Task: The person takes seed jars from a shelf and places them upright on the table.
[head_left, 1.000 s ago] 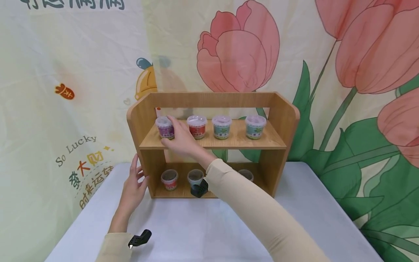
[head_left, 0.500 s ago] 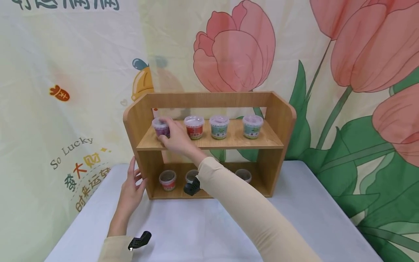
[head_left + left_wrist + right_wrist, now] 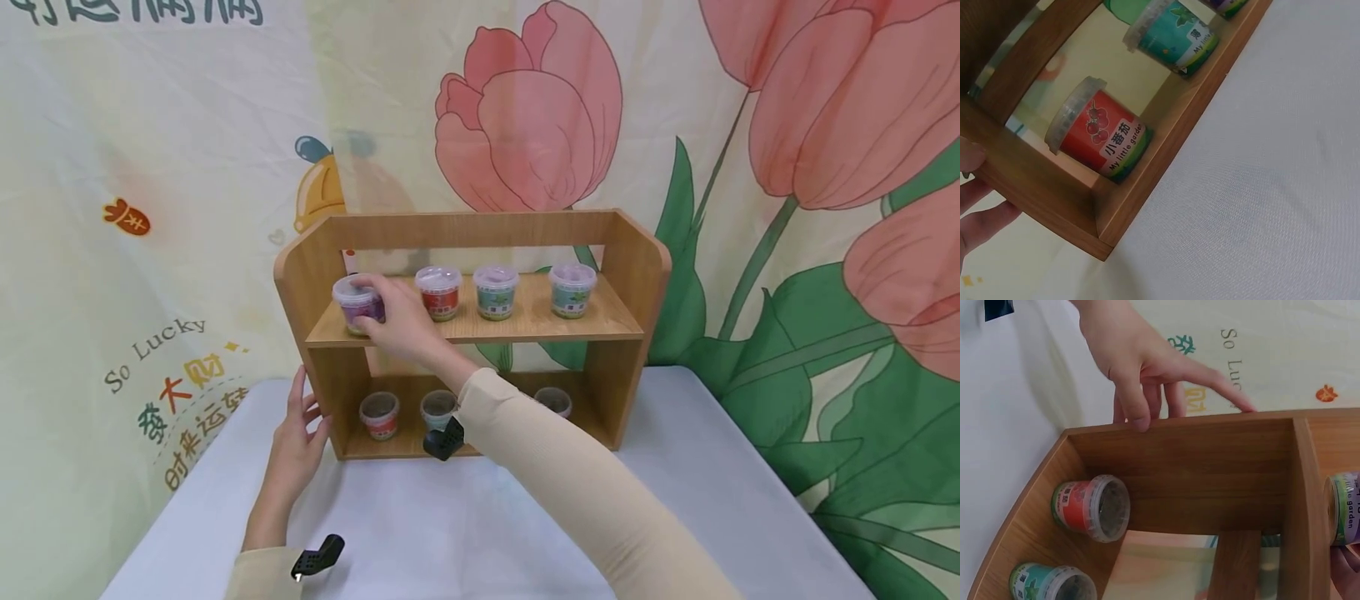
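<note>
Now the right hand grips the purple cup on the upper board of the shelf, while the open left hand steadies its side. Probably the cup is being taken out; next it needs a clean lift.

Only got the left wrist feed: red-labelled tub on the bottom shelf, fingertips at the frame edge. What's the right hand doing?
Observer: The right hand grips a purple-labelled clear-lidded plastic tub at the left end of the upper shelf of the two-tier wooden rack.
Operator: Other tubs up there?
Observer: Three, untouched: a red-labelled lidded tub and two green-labelled lidded tubs.
Operator: Left hand gripping the rack?
Observer: No. The left hand touches the rack's left side panel from outside, fingers mostly straight.
</note>
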Demonstrator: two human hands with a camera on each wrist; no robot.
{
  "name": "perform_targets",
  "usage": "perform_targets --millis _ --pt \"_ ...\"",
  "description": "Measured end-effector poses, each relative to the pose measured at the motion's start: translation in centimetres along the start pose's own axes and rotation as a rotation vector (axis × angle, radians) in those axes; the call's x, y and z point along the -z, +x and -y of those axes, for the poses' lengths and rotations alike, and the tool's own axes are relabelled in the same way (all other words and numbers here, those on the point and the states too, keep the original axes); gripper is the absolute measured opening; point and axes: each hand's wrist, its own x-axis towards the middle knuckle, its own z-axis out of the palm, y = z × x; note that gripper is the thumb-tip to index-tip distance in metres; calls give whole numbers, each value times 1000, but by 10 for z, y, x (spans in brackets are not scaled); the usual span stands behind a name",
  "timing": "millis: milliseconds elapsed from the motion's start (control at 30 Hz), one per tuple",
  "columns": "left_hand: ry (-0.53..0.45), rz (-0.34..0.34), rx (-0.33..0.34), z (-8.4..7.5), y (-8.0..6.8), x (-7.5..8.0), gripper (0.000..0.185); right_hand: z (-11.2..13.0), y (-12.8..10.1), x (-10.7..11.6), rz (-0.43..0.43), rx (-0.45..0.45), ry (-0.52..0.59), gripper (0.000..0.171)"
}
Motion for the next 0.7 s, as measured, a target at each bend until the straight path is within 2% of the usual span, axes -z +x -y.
perform_targets --millis 300,700 --pt "-9 11 2 0 1 1 111 14 -24 20 20 86 65 55" --pt "4 -2 -19 1 0 1 110 13 -67 42 93 154 116 61"
